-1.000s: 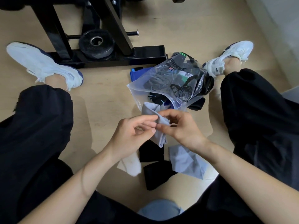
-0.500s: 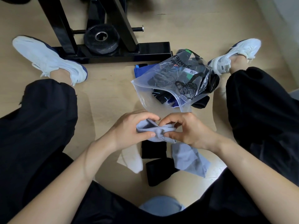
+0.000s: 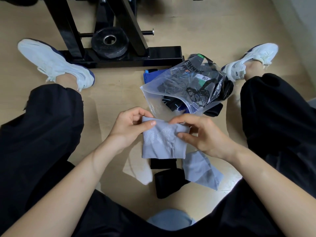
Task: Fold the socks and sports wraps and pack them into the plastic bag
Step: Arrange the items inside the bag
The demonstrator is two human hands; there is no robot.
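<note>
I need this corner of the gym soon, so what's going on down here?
Someone sitting on the floor holds a grey sock spread between both hands: the left hand pinches its top left edge, the right hand its right side. The plastic bag lies just beyond, with dark items already inside. A white sock, two black wraps and a second grey sock lie on the floor, not yet packed.

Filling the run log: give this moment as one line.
step: folding; left hand: pinches grey sock; right hand: pinches it too; plastic bag: partly filled; floor: second grey sock, white sock, black wraps
</note>
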